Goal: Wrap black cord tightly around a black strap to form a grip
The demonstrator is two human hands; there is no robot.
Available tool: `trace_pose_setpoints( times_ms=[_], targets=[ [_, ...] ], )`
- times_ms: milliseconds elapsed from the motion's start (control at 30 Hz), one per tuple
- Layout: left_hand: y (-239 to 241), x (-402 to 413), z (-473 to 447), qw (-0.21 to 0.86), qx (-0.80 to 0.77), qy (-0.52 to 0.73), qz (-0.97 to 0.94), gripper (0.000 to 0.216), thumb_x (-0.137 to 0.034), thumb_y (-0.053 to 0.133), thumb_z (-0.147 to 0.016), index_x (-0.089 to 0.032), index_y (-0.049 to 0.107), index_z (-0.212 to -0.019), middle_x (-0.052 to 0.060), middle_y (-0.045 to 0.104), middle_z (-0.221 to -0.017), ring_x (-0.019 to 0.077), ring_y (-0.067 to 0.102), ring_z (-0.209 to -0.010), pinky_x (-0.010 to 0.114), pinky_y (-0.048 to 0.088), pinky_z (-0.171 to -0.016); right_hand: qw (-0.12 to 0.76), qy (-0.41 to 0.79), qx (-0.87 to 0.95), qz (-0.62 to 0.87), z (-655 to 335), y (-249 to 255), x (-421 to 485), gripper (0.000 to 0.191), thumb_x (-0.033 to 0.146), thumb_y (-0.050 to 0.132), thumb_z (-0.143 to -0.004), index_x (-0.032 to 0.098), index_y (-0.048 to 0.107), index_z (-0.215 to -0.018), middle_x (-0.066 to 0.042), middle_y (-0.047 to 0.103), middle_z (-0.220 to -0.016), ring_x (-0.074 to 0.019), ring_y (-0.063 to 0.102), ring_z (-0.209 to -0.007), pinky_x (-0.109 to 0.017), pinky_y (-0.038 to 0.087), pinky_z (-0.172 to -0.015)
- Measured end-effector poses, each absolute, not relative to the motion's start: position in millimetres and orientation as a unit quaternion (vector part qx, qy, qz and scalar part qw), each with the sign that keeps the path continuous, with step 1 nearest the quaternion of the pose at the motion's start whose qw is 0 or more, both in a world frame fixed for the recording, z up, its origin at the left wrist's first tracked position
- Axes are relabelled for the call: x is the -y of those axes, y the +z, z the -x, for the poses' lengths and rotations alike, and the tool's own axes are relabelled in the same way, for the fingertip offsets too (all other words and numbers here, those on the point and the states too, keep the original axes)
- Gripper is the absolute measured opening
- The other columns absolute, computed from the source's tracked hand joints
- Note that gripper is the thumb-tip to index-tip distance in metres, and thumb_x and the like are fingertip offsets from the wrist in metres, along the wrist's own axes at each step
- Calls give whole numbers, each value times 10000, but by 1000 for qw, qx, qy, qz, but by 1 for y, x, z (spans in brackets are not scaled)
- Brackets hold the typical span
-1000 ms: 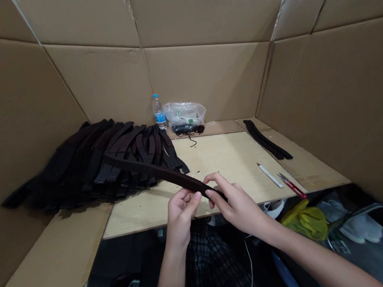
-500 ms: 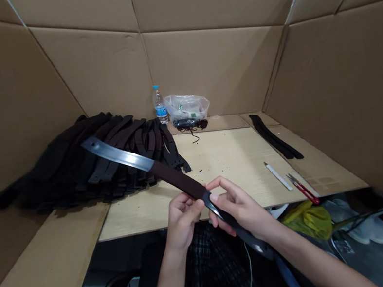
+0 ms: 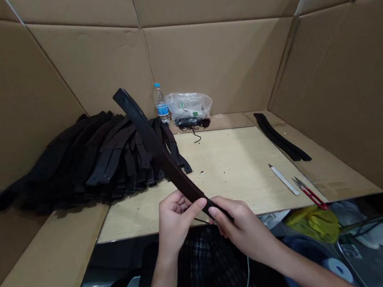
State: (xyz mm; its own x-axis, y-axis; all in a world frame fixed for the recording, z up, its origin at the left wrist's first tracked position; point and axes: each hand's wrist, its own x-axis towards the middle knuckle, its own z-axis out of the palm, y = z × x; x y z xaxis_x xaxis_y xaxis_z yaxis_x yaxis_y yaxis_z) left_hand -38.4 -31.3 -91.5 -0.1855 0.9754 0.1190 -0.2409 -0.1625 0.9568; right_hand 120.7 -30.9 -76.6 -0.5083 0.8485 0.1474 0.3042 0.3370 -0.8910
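Note:
A long curved dark strap [image 3: 180,175] slants up and away from my hands, with a brown middle section and a black far end that has a small hole. My right hand [image 3: 241,224] is closed around its near end, thumb on top; that end is mostly hidden by the fingers. My left hand [image 3: 178,219] pinches the strap's edge just beside, thumb against it and fingers curled. A thin dark thread [image 3: 201,220] shows between the two hands. Behind the strap, at the left, lies a big heap of similar dark straps [image 3: 100,154].
Red-handled thread snips [image 3: 311,194] and a white pen-like tool [image 3: 283,179] lie on the right of the table [image 3: 231,156], near two black strips [image 3: 279,138]. A water bottle [image 3: 161,104] and plastic bag [image 3: 190,106] stand at the back. Cardboard walls [image 3: 221,59] enclose the table.
The strap has swung more upright, its far end moving up and to the right and losing its bright glare. My right hand has turned with it, and the near end is now covered.

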Motion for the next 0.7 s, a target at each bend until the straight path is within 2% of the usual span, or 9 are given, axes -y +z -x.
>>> trace_pose_setpoints(
  times_ms=[67, 167, 267, 500, 567, 700],
  targets=[
    [-92, 34, 39, 492, -409, 624, -449, 188, -264, 779, -679, -146, 751, -823, 48, 707, -714, 146, 630, -649, 231, 524, -636, 327, 397, 765, 386, -123, -77, 33, 284, 314, 394, -983, 176, 534, -778, 17, 505, -620, -104, 484, -560, -243, 397, -576],
    [-95, 35, 41, 500, -384, 625, -460, 177, -259, 746, -711, -151, 761, -849, 3, 620, -599, 93, 516, -521, 205, 481, -564, 328, 418, 752, 390, -126, -78, 33, 296, 343, 404, -983, 174, 552, -790, 20, 509, -616, -98, 483, -533, -233, 391, -549],
    [-96, 35, 41, 505, -384, 624, -456, 183, -247, 755, -685, -142, 766, -836, -13, 558, -544, 79, 444, -483, 190, 420, -499, 321, 480, 715, 393, -129, -79, 33, 312, 386, 420, -973, 171, 570, -806, 14, 532, -644, -88, 483, -513, -217, 389, -506],
    [-89, 36, 37, 551, -376, 606, -434, 239, -288, 788, -648, -127, 767, -823, -15, 534, -523, 47, 337, -433, 169, 269, -408, 313, 623, 616, 366, -130, -76, 34, 380, 501, 504, -903, 156, 557, -754, 22, 532, -636, -52, 430, -423, -178, 362, -391],
    [-89, 37, 37, 569, -366, 597, -431, 283, -326, 807, -633, -120, 765, -823, -12, 536, -528, 46, 350, -435, 165, 257, -404, 313, 675, 579, 333, -130, -74, 34, 402, 532, 536, -875, 151, 553, -748, 23, 544, -622, -42, 420, -387, -170, 341, -358],
    [-95, 38, 36, 631, -336, 559, -420, 441, -416, 846, -576, -130, 755, -899, 13, 590, -566, 109, 516, -470, 197, 371, -433, 271, 791, 483, 260, -132, -78, 32, 386, 525, 599, -832, 139, 581, -826, 38, 539, -554, -42, 400, -317, -163, 276, -297]
  ],
)
